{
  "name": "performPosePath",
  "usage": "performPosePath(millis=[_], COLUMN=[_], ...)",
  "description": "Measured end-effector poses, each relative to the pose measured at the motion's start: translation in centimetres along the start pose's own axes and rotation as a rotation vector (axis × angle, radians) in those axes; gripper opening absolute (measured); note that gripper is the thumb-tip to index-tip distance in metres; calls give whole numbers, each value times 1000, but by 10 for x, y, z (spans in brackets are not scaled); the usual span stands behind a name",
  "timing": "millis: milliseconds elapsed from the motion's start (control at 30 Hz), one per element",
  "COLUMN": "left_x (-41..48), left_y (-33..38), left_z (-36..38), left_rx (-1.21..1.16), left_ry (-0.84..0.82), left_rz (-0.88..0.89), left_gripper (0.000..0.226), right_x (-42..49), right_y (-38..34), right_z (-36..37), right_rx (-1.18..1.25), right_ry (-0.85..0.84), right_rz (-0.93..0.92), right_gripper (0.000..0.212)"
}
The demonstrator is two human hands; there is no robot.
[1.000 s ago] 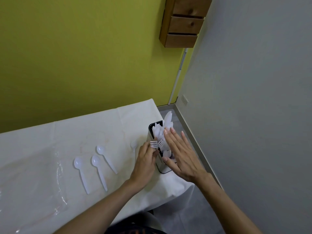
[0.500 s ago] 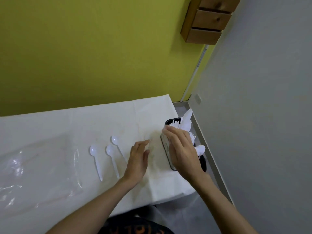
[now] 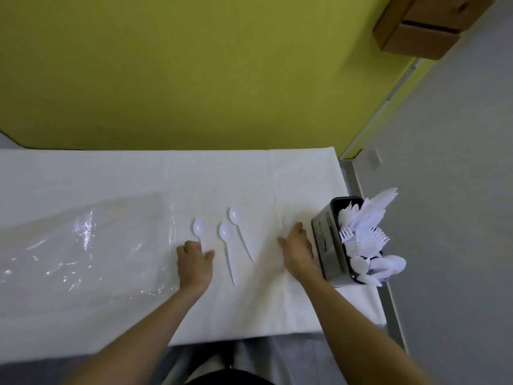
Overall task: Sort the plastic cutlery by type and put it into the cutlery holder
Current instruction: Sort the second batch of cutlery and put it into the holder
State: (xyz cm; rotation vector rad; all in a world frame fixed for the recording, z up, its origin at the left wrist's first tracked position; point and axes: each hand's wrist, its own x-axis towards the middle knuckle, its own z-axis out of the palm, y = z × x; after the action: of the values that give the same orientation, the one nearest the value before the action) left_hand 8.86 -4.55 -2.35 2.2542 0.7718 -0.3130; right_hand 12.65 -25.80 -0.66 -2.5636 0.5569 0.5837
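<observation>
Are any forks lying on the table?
No: only spoons lie on the table; the forks stand in the holder.

The left hand (image 3: 194, 263) covers the handle of the leftmost white plastic spoon (image 3: 199, 227), and any grip cannot be told. The right hand (image 3: 298, 252) hides most of a faint white spoon (image 3: 288, 219) beside the dark metal cutlery holder (image 3: 327, 245), whose dividers lie buried under cutlery. The wooden drawer unit (image 3: 422, 29) is cut off by the top edge.

White spoons (image 3: 227, 245) lying flat, metal cutlery holder (image 3: 326, 245) upright — packed
</observation>
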Motion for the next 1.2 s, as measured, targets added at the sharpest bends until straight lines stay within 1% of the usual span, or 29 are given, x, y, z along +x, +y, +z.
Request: performPosePath(millis=[133,200,267,333,367,467,533,600,667,767,833,867,933,1033,1067,1100,1167,1200], left_x=[4,-2,-7,-8,-7,-3,0,2,1,-7,-21,-30,-50,-85,-102,-110,-124,-132], left_y=[-7,-8,-8,-6,-5,4,8,12,15,27,43,53,72,101,115,120,131,137], left_z=[0,3,8,12,13,13,11,8,5,0,0,2,6,17,24,28,36,42], left_rx=[-25,-34,-67,-76,-56,90,166,215,216,33,-153,-263,-444,-601,-635,-675,-719,-727], left_ry=[-84,-122,-146,-149,-147,-162,-185,-219,-248,-295,-355,-391,-453,-553,-604,-634,-670,-687], left_rz=[80,108,118,115,110,126,149,183,201,236,300,330,391,481,514,524,546,550], left_gripper=[14,11,17,31,37,45,36,19,6,19,18,14,14,12,11,10,10,10], right_x=[8,6,5,4,6,9,5,-6,-26,-60,-86,-98,-118,-137,-145,-147,-149,-150], right_y=[-32,-49,-60,-65,-66,-63,-56,-44,-33,-21,-9,-1,15,44,60,67,81,90], right_z=[7,14,23,30,33,33,27,21,9,-18,-40,-51,-69,-92,-103,-108,-116,-119], right_rx=[16,7,10,-3,-19,-65,-38,117,270,423,540,601,726,792,827,863,902,875], right_ry=[-81,-114,-133,-132,-131,-137,-141,-116,0,189,287,338,435,691,806,876,983,1031], right_rz=[-109,-167,-181,-192,-198,-188,-173,-161,-206,-368,-414,-406,-376,-350,-359,-378,-366,-334], right_gripper=[26,21,30,43,43,22,16,16,15,12,6,16,46,82,90,95,101,101])
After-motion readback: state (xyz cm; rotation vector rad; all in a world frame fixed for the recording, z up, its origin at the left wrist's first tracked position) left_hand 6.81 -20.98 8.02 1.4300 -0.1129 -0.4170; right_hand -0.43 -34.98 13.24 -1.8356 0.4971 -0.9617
